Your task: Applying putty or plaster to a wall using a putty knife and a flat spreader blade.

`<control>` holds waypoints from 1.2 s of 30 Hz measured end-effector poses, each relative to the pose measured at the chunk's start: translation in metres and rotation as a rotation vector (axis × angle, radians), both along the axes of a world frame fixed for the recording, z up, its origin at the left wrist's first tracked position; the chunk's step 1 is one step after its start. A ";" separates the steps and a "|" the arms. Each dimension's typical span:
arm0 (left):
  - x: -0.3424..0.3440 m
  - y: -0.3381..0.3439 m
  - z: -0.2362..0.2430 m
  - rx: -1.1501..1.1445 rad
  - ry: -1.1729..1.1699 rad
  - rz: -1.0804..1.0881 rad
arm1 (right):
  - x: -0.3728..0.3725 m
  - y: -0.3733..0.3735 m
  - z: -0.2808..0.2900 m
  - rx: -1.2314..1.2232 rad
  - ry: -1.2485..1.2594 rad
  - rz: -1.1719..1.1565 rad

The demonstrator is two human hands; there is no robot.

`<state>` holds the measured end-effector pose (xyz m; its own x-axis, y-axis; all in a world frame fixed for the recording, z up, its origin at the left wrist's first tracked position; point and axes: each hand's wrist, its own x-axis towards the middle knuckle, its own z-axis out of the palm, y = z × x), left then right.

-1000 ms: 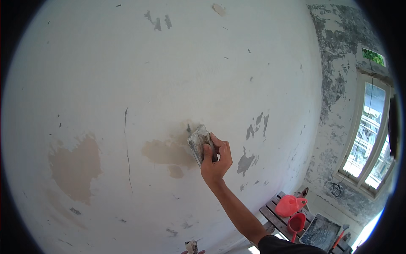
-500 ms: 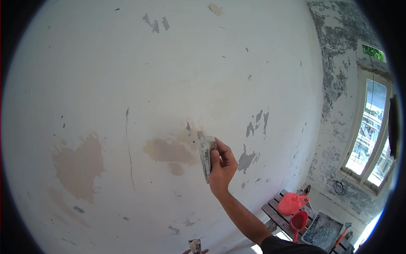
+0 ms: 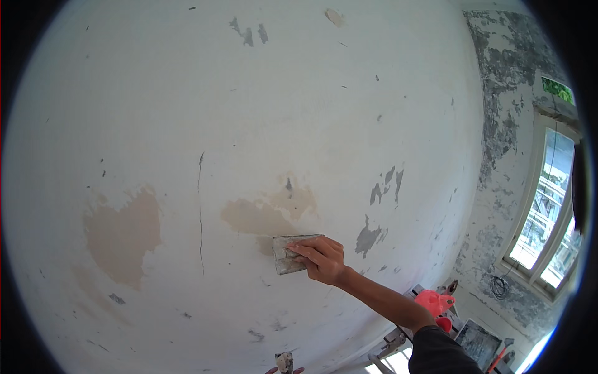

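Left hand [image 3: 299,371] mostly below frame

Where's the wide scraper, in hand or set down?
In hand: the right hand curls over the wide scraper. Whether it's flat on the wall, I cannot tell.

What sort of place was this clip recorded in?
Probably a room under renovation: the white wall has tan patches and grey spots, the window wall looks heavily peeled, and the right hand holds a flat, trowel-like tool.
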<state>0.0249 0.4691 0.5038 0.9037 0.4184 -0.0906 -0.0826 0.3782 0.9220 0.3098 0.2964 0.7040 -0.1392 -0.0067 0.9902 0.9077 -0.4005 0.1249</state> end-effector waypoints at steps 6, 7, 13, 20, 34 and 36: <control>0.007 0.000 0.003 0.008 0.024 -0.034 | -0.004 -0.008 0.033 0.667 0.436 0.155; 0.007 0.001 0.002 0.007 0.030 -0.034 | 0.004 -0.005 0.042 0.666 0.442 0.154; 0.012 -0.004 -0.005 0.028 -0.012 -0.046 | 0.016 0.032 0.051 0.651 0.220 -0.101; 0.014 -0.008 -0.006 0.021 0.003 -0.033 | -0.030 0.090 0.042 0.348 0.336 0.267; -0.010 0.014 -0.012 0.003 -0.005 0.035 | -0.014 0.060 0.025 0.913 0.611 0.138; -0.010 0.014 -0.013 0.029 -0.003 0.044 | -0.018 0.076 0.030 0.766 0.444 -0.009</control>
